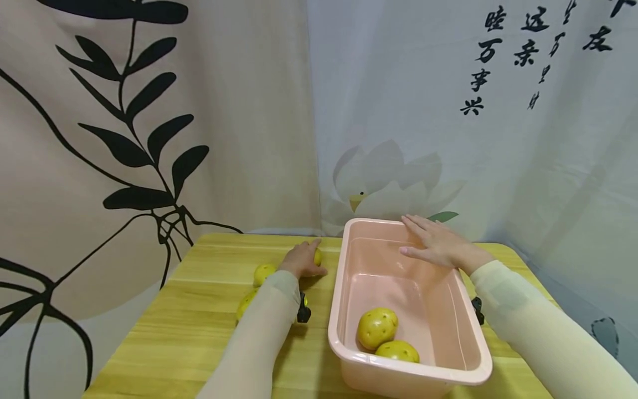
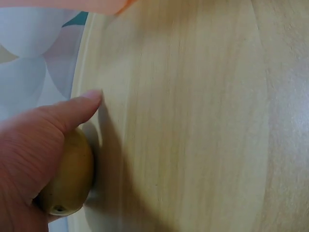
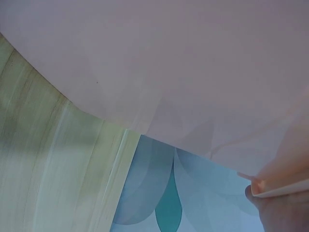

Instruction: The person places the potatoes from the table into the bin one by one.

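In the head view my left hand (image 1: 301,260) reaches over a yellow potato (image 1: 318,256) near the table's far edge. The left wrist view shows that hand gripping the potato (image 2: 72,176), its thumb stretched over the top; the fingertips are hidden. My right hand (image 1: 436,244) rests on the far right rim of a pink plastic tub (image 1: 344,277), fingers straight and thumb inside. Two potatoes, one of them this larger one (image 1: 377,328), lie at the tub's near end. In the right wrist view the tub wall (image 3: 145,63) fills most of the picture.
More potatoes, such as this one (image 1: 263,273), lie left of the tub, partly behind my left forearm. The wooden table (image 1: 164,343) ends at a printed curtain (image 1: 259,111) behind it. A black wrist camera (image 1: 303,310) sits under the left wrist.
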Demonstrator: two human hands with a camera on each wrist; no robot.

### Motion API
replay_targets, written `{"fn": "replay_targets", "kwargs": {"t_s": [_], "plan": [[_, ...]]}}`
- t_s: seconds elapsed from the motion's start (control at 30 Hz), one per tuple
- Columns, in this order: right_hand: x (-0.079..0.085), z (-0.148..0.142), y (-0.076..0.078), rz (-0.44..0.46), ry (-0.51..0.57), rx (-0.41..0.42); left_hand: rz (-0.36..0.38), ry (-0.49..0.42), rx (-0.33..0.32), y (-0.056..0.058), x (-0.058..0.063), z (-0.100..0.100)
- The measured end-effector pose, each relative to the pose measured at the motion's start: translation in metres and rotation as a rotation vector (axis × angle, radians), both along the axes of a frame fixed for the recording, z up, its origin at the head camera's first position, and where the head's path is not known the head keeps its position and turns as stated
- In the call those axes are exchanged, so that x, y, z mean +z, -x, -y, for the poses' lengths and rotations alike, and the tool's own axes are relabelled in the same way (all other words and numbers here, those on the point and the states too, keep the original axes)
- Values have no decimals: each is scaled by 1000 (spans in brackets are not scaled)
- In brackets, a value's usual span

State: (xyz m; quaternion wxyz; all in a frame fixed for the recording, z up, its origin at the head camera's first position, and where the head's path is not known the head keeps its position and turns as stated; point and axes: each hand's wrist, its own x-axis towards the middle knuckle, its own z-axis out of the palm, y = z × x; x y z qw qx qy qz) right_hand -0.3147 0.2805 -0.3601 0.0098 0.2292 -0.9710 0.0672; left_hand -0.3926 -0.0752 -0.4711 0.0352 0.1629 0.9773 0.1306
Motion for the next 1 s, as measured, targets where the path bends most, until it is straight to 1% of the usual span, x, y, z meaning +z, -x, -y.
{"fn": "replay_targets", "kwargs": {"t_s": [0.27, 0.4, 0.57, 0.67, 1.0], "plan": [[-2, 0, 1, 3, 2, 8, -61, 15, 0, 0, -9, 1], [-4, -2, 3, -14, 20, 10, -80, 26, -4, 1, -11, 1], [-1, -2, 1, -11, 14, 8, -95, 42, -14, 1, -12, -1], [1, -1, -1, -4, 4, 9, -97, 40, -18, -2, -11, -1], [0, -1, -5, -14, 18, 3, -100, 37, -19, -18, -9, -5]]}}
